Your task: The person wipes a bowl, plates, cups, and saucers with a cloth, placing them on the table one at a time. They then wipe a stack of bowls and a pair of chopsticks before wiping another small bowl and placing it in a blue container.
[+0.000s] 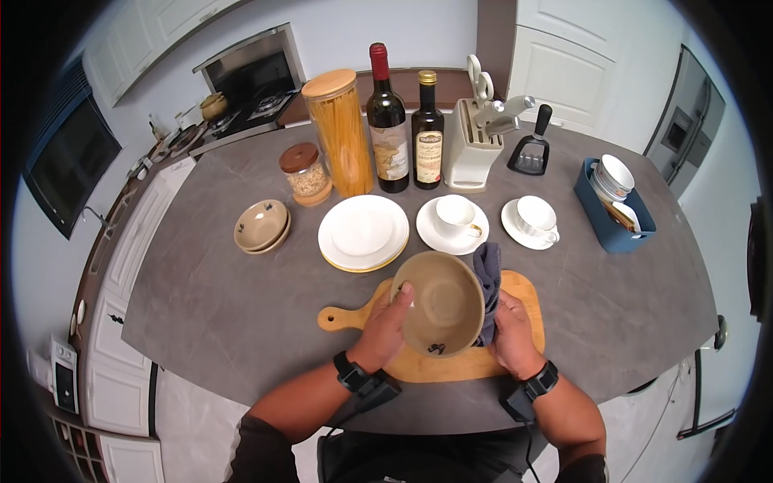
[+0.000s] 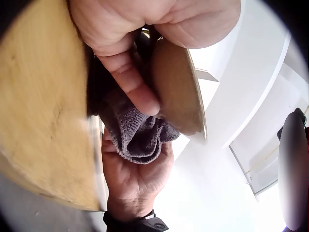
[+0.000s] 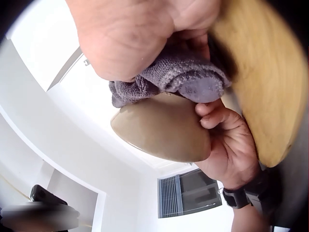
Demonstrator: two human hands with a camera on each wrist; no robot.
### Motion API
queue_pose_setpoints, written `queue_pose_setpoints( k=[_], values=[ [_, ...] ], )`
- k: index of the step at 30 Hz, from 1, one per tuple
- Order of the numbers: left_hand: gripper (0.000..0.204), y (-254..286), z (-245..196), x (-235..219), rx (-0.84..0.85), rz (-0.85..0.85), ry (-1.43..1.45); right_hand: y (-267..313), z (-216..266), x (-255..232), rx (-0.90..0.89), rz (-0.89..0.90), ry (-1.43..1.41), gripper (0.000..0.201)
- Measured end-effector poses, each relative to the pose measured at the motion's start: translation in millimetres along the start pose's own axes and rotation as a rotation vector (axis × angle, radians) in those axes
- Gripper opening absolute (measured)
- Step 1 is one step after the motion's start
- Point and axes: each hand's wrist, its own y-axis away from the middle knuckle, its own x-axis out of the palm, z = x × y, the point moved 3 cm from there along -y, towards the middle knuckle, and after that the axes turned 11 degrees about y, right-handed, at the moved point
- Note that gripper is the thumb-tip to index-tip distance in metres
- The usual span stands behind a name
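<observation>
A tan bowl (image 1: 439, 302) with small dark marks is tilted over the wooden cutting board (image 1: 419, 369), its inside facing the head camera. My left hand (image 1: 385, 326) grips its left side, thumb over the rim and fingers beneath. On the right, my right hand (image 1: 515, 334) holds a dark grey-purple cloth (image 1: 488, 282) against the bowl's outer wall. In the right wrist view the bunched cloth (image 3: 166, 75) lies between my right hand and the bowl's outside (image 3: 161, 128), while fingertips of my left hand (image 3: 229, 145) support the bowl from below.
Beyond the board stand small bowls (image 1: 262, 227), stacked white plates (image 1: 364, 232) and two cups (image 1: 456, 215) on saucers. Farther back are a pasta jar (image 1: 341, 133), a wine bottle (image 1: 388, 129), a smaller bottle (image 1: 427, 133) and a knife block (image 1: 469, 153). A blue bin (image 1: 616, 221) holds dishes.
</observation>
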Motion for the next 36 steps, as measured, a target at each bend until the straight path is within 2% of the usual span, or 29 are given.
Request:
queue_pose_setpoints(
  k=[4,7,9,10,12,16,18,21,22,24,25,27,31,34,36],
  values=[
    [0.046,-2,2,-3,0.033,-0.014,0.008,2,1,-1,-0.115,-0.025,0.085,0.041],
    [0.046,-2,1,0,0.026,-0.008,0.013,4,3,11,-0.177,-0.056,-0.002,0.043],
    [0.046,-2,3,-4,0.013,-0.030,0.021,3,-2,18,-0.039,-0.061,-0.164,0.045],
    [0.046,-3,4,-7,0.002,-0.051,0.028,3,-1,17,-0.041,-0.062,-0.164,0.045],
    [0.046,-5,4,-9,0.037,-0.069,0.043,2,-5,16,0.091,-0.010,-0.229,0.042],
    [0.050,-5,-2,-8,0.094,-0.091,0.025,1,-25,-5,0.137,0.096,-0.166,0.038],
    [0.049,-3,-3,0,0.112,-0.098,0.056,1,-13,0,0.090,0.099,0.030,0.025],
    [0.048,-3,0,-6,0.185,-0.144,0.069,7,6,20,0.069,0.051,0.004,0.018],
    [0.048,-3,-1,-10,0.238,-0.180,0.048,8,-1,17,0.068,0.048,0.005,0.018],
    [0.047,-4,-5,-9,0.238,-0.168,0.062,12,-22,15,0.003,0.193,0.108,0.020],
    [0.047,-5,-8,-8,0.242,-0.158,0.075,12,-20,20,0.001,0.190,0.107,0.020],
    [0.046,-4,-11,-4,0.222,-0.149,0.054,13,-13,33,-0.121,0.156,0.219,0.022],
    [0.046,-3,-6,-4,0.168,-0.110,0.036,10,-20,18,-0.106,0.173,0.194,0.022],
    [0.047,-4,-4,-6,0.168,-0.077,0.057,7,-20,19,-0.073,0.138,0.247,0.032],
    [0.046,-2,-4,-5,0.136,-0.053,0.044,-1,-13,25,-0.327,0.122,0.542,0.034]
  ],
)
